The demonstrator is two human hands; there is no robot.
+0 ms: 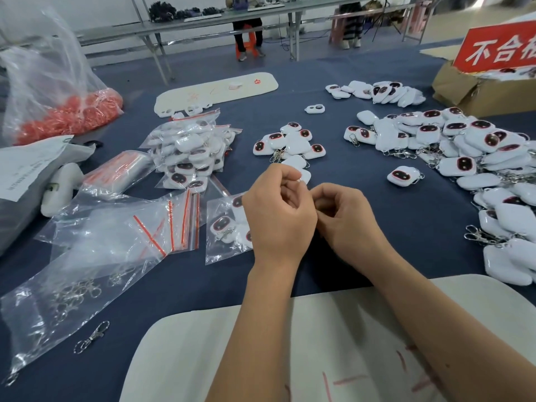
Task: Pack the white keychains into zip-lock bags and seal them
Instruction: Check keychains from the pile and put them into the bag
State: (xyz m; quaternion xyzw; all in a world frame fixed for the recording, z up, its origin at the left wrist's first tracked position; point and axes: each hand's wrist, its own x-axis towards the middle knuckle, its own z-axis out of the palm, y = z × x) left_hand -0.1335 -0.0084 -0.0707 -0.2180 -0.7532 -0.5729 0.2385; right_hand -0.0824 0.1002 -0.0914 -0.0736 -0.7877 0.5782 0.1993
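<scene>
A zip-lock bag [222, 227] holding several white keychains lies flat on the blue table, partly under my hands. My left hand [278, 213] pinches the bag's top edge between curled fingers. My right hand [345, 219] sits right beside it, fingers curled inward onto the same edge; the strip itself is hidden behind my fingers. A small group of loose white keychains [290, 143] lies just beyond my hands. A large heap of white keychains [464, 152] spreads over the right side. Filled bags [191, 149] are stacked at centre left.
Empty red-striped zip-lock bags [171, 224] lie left of my hands. A clear bag of metal clasps [72, 291] and one loose clasp [92, 337] sit front left. A cardboard box [470, 88] with a red sign stands far right. A white board [185, 358] lies beneath my forearms.
</scene>
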